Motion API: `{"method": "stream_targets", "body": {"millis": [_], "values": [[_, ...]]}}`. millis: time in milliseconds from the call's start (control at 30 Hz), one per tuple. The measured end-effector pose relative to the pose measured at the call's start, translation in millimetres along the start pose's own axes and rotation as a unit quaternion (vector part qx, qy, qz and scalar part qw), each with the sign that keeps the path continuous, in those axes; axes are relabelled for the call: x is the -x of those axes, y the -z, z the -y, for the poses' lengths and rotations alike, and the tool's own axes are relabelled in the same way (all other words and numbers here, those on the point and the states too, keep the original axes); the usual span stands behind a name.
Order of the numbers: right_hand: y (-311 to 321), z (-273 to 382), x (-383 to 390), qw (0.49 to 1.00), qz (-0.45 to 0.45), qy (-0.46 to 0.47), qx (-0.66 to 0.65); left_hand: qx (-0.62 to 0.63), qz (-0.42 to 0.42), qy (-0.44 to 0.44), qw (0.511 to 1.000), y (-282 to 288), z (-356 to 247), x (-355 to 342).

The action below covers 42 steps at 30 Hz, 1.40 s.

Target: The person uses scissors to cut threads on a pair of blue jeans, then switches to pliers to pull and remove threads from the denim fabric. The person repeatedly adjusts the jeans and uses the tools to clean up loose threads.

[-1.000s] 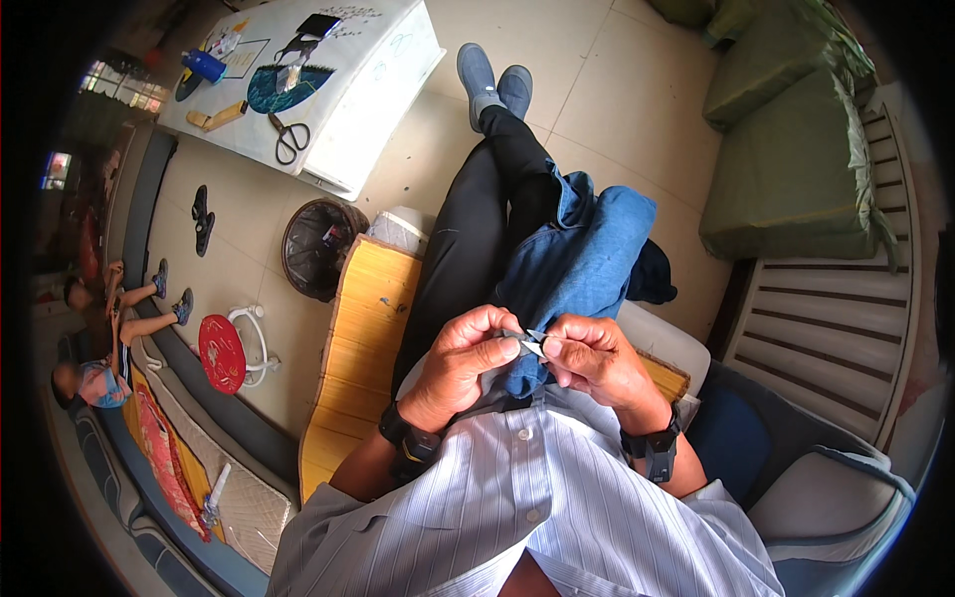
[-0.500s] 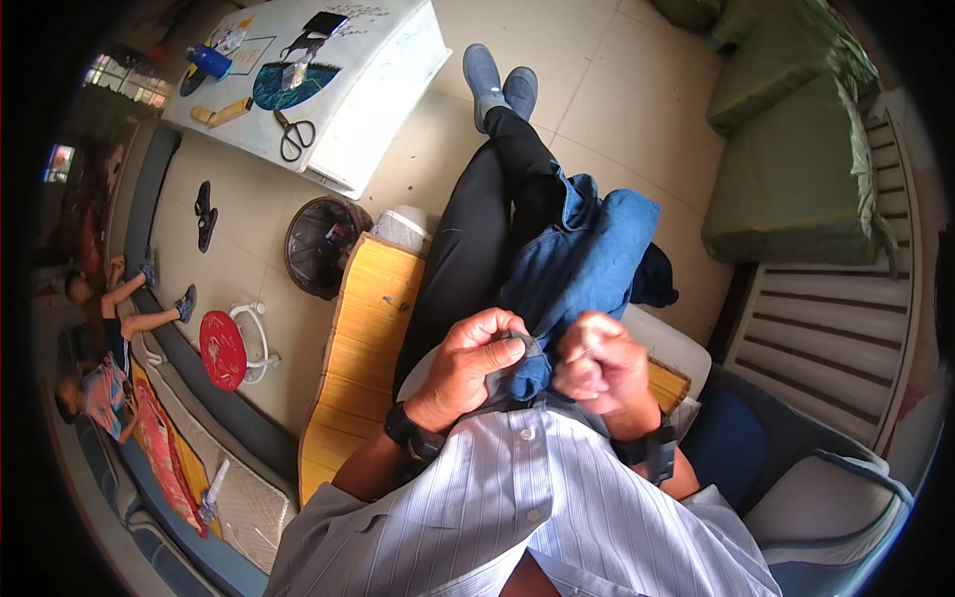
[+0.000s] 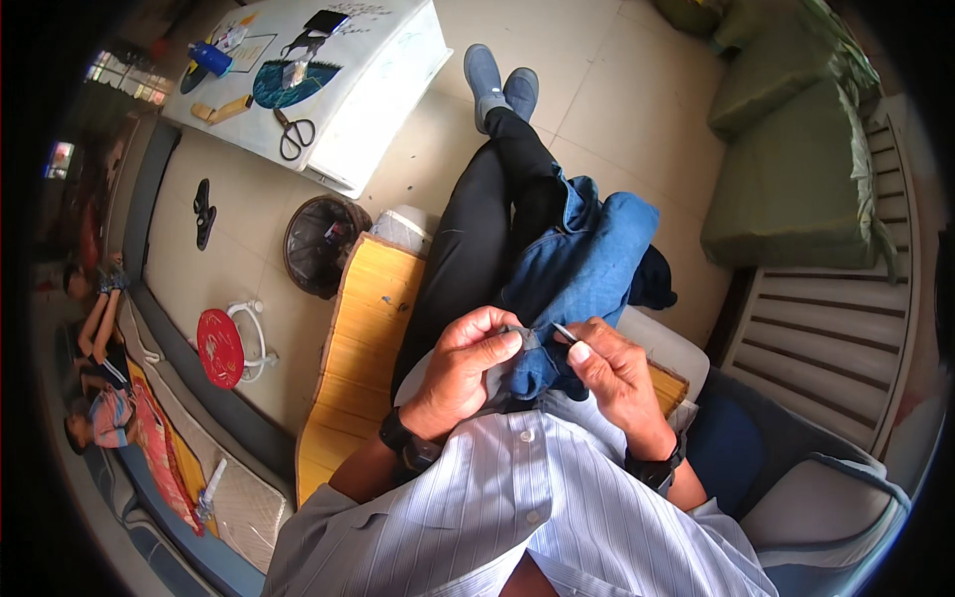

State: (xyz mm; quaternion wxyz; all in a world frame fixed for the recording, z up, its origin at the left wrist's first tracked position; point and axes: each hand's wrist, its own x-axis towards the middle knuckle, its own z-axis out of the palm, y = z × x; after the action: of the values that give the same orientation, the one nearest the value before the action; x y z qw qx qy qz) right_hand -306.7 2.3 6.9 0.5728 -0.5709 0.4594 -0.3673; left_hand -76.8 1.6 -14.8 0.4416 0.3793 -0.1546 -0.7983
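Blue denim trousers (image 3: pixel 592 249) lie bunched across my lap and over my black-clad thighs. My left hand (image 3: pixel 463 363) is closed, pinching a greyish edge of the denim between thumb and fingers. Close by on the right, my right hand (image 3: pixel 612 368) grips a thin pointed tool (image 3: pixel 564 333) with a light metallic tip and a dark shaft. The tip points up and left toward the pinched cloth; whether it touches is too small to tell. Most of the tool's handle is hidden in my fingers.
A yellow bamboo mat (image 3: pixel 363 328) covers the seat at my left. Ahead left, scissors (image 3: pixel 295 134) lie on a white table (image 3: pixel 348 129). A waste bin (image 3: pixel 320 244) and red-topped stool (image 3: pixel 220 348) stand on the floor. Two people (image 3: pixel 104 413) are on the far-left sofa.
My right hand has turned and opened out from a blurred fist, so the pointed tool now shows. My left hand keeps its pinch. A person on the left sofa has drawn their legs up.
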Motion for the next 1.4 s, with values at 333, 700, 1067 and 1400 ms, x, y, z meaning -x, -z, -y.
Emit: {"method": "stream_targets", "body": {"millis": [333, 700, 1067, 1400], "values": [[-10, 23, 8, 0.989, -0.036, -0.005, 0.145, 0.007, -0.019, -0.008, 1.000, -17, -8, 2], [-14, 30, -2, 0.982, -0.041, 0.029, 0.185, -0.050, -0.024, -0.034, 0.998, -20, -4, 3], [-16, 26, -3, 0.984, -0.042, 0.037, 0.172, -0.071, -0.026, -0.050, 0.996, -21, -2, 4], [-18, 22, -3, 0.985, -0.053, 0.038, 0.161, -0.082, -0.028, -0.046, 0.995, -20, -2, 4]]}}
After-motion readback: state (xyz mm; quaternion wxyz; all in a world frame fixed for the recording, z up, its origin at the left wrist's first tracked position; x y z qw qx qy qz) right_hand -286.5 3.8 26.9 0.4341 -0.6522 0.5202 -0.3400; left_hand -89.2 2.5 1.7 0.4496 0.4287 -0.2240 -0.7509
